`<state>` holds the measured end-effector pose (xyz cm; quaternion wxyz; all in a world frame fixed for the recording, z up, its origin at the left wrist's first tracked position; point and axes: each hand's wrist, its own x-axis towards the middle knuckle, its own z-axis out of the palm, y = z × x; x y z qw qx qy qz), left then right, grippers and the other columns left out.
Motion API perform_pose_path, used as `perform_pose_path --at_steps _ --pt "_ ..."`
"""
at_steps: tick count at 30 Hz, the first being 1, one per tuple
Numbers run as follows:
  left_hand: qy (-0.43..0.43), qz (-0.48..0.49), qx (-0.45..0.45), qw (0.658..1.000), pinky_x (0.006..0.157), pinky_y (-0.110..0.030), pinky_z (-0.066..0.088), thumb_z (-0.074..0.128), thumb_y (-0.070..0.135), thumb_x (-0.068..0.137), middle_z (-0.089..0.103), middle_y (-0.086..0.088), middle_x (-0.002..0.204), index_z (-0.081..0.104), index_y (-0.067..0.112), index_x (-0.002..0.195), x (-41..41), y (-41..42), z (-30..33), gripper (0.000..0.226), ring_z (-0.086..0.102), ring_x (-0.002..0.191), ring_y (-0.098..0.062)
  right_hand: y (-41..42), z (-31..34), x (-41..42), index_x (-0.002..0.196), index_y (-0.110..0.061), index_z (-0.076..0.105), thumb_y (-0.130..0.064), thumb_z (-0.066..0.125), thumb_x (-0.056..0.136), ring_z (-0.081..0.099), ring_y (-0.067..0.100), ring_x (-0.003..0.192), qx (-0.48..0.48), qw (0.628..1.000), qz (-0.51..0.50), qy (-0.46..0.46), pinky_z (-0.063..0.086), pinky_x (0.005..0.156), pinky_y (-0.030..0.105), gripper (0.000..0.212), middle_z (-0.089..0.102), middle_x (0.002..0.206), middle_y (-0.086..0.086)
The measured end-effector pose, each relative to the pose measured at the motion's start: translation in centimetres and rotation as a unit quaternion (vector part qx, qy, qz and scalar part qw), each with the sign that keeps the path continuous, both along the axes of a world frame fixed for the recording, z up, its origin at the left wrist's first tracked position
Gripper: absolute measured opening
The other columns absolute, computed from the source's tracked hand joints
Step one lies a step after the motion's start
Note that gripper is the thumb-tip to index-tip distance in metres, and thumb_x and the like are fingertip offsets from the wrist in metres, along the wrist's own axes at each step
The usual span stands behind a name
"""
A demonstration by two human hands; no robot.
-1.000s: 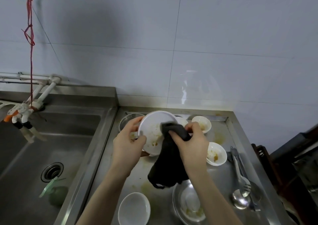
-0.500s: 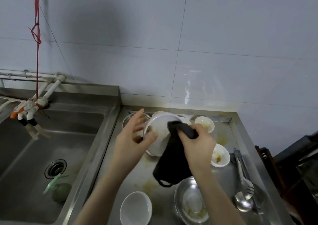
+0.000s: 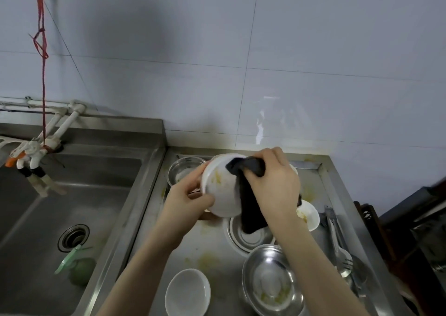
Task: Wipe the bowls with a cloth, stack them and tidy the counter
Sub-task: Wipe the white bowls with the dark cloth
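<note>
The round white bowl [image 3: 223, 190], smeared inside with yellow residue, is held tilted above the stainless-steel counter [image 3: 212, 248] at the 12 o'clock end; judge it rigid, light, breakable and slick where soiled, so take it by the rim. Your left hand [image 3: 187, 201] pinches that rim at 7 o'clock, thumb inside. Your right hand [image 3: 274, 186] is curled around the limp black cloth [image 3: 249, 195], pressing it against the bowl's 2 o'clock side.
</note>
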<state>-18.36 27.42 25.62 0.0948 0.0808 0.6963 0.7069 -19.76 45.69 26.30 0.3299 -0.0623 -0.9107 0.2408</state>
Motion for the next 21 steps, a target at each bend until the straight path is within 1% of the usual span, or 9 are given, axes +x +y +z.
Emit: perform_pose_path --at_steps 3,6,8,10,13,15,17,19,21 --pt "-0.015 0.047 0.083 0.995 0.069 -0.045 0.063 0.057 -0.006 0.079 0.07 -0.006 0.115 0.064 0.034 0.129 0.2 0.7 -0.4 0.064 0.072 0.1 -0.025 -0.8 -1.0 0.9 0.08 -0.022 0.052 -0.033 0.074 0.079 0.058 0.021 0.078 -0.268 0.955 -0.012 -0.127 0.038 0.065 0.03 0.024 0.06 0.078 -0.002" --pt "-0.013 0.049 0.083 0.995 0.07 -0.041 0.062 0.058 -0.006 0.081 0.069 -0.005 0.116 0.064 0.037 0.128 0.4 0.8 -0.9 0.064 0.071 0.103 -0.025 -1.3 -1.9 1.7 0.09 -0.017 0.051 -0.035 0.073 0.08 0.061 0.022 0.083 -0.311 0.93 0.006 -0.194 0.044 0.071 0.033 0.031 0.062 0.082 0.0" --pt "-0.012 0.028 0.052 0.998 0.07 -0.04 0.062 0.058 -0.008 0.079 0.071 -0.001 0.109 0.063 0.036 0.131 0.4 0.5 -0.9 0.068 0.071 0.099 -0.022 -0.6 -1.2 1.3 0.087 -0.018 0.051 -0.034 0.073 0.078 0.06 0.024 0.08 -0.218 0.963 -0.007 -0.16 0.049 0.07 0.037 0.029 0.061 0.086 0.0" --pt "-0.014 -0.002 -0.021 1.0 0.068 -0.038 0.063 0.057 -0.01 0.08 0.071 0.002 0.104 0.062 0.04 0.132 0.2 0.2 -0.7 0.072 0.071 0.095 -0.021 -0.1 -0.1 0.5 0.086 -0.018 0.054 -0.026 0.072 0.077 0.058 0.027 0.071 -0.024 0.997 0.01 -0.073 0.049 0.057 0.038 0.022 0.058 0.093 0.0" --pt "-0.021 -0.031 -0.067 0.997 0.069 -0.042 0.064 0.057 -0.01 0.081 0.071 -0.001 0.104 0.062 0.043 0.13 -0.3 0.4 0.0 0.073 0.07 0.095 -0.021 0.1 0.8 -0.3 0.084 -0.015 0.06 -0.02 0.075 0.071 0.052 0.025 0.054 0.176 0.982 0.064 0.034 0.041 0.041 0.03 0.021 0.056 0.089 0.002" --pt "0.005 -0.012 -0.04 0.999 0.07 -0.045 0.064 0.058 -0.008 0.08 0.071 -0.002 0.105 0.063 0.041 0.129 -0.3 0.4 0.6 0.07 0.07 0.096 -0.021 0.1 0.8 -0.4 0.085 -0.014 0.059 -0.025 0.074 0.074 0.053 0.026 0.058 0.098 0.995 0.023 0.026 0.042 0.045 0.033 0.022 0.056 0.09 0.002" --pt "0.015 0.025 0.031 0.999 0.069 -0.044 0.063 0.056 -0.01 0.08 0.072 -0.005 0.104 0.065 0.036 0.128 -0.2 0.7 0.9 0.067 0.072 0.094 -0.021 -0.1 0.0 -0.2 0.085 -0.016 0.056 -0.032 0.075 0.077 0.057 0.024 0.071 -0.108 0.992 -0.029 -0.057 0.043 0.058 0.033 0.026 0.058 0.087 -0.001" --pt "0.009 0.053 0.075 0.996 0.068 -0.041 0.062 0.051 -0.017 0.084 0.073 -0.006 0.102 0.063 0.031 0.131 0.0 1.3 1.1 0.068 0.073 0.092 -0.021 -0.7 -1.3 0.3 0.083 -0.017 0.055 -0.032 0.079 0.074 0.061 0.021 0.079 -0.346 0.927 -0.001 -0.142 0.048 0.072 0.033 0.03 0.063 0.08 -0.002" --pt "0.017 0.058 0.068 0.996 0.067 -0.039 0.062 0.05 -0.018 0.085 0.074 -0.004 0.104 0.061 0.03 0.134 0.0 1.4 1.1 0.069 0.073 0.094 -0.02 -1.1 -2.1 0.9 0.081 -0.018 0.055 -0.032 0.082 0.071 0.064 0.021 0.08 -0.418 0.893 0.016 -0.165 0.052 0.078 0.039 0.032 0.064 0.077 -0.001"
